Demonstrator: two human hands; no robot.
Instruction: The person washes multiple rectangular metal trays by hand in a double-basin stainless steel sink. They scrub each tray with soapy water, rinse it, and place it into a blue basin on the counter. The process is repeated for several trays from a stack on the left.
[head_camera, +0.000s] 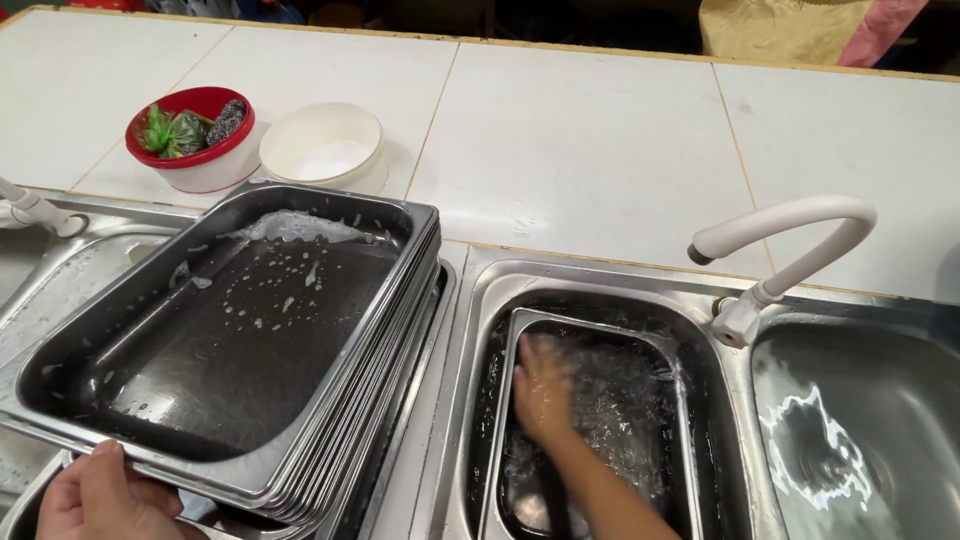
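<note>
Down at six o'clock, in the middle sink (478, 300), our right hand (542, 388) lies flat and open on a steel tray (640, 420), scrubbing it under soapy water; we judge that rinsing comes next. That tray's long axis points to twelve. At seven o'clock, our left hand (100, 497) grips the stacked trays (240, 330).

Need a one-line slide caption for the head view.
Left hand steadies stacked steel trays; right hand scrubs tray in sink.

Left hand (100, 495) on stacked steel trays (230, 340), right hand (543, 390) in submerged tray (600, 420)
</note>
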